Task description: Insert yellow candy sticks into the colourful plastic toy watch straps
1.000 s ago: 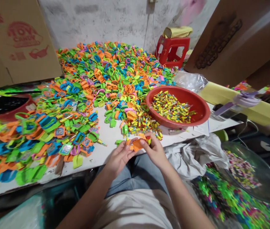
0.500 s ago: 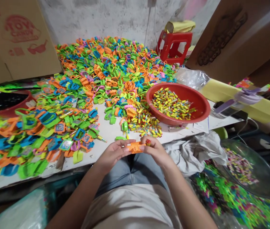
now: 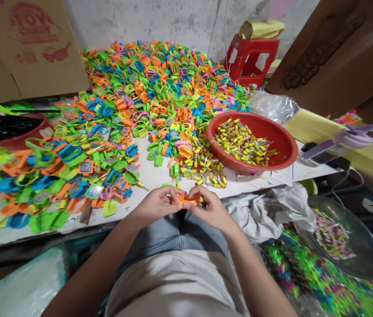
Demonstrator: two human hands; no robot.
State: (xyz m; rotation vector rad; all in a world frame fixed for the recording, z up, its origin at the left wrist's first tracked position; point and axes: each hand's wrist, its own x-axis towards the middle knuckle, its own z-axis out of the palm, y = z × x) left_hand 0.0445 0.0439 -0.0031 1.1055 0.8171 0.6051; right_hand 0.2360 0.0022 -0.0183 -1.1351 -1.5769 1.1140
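Observation:
An orange toy watch (image 3: 184,200) is held between my two hands over my lap, at the table's front edge. My left hand (image 3: 160,203) is closed on its left end with thumb and fingers. My right hand (image 3: 209,208) grips the right end and also keeps a small yellow tube with a red end (image 3: 200,199) against it. Whether the tube is inside the watch I cannot tell. Just beyond my hands lie loose yellow candy tubes (image 3: 206,169), beside a red basin (image 3: 255,165) holding many more. A heap of coloured toy watches (image 3: 160,88) covers the table behind.
A nearer pile of toy watches (image 3: 57,180) lies at left. Cardboard boxes (image 3: 31,48) stand at both sides. A red stool (image 3: 252,59) is at the back. To the right are crumpled white cloth (image 3: 268,211), a lidded jug (image 3: 338,141) and a clear bowl (image 3: 367,237).
The orange watch has been turned in my hands, and my fingers have closed further around it. The yellow tube has shifted down towards the watch. The view has tilted slightly.

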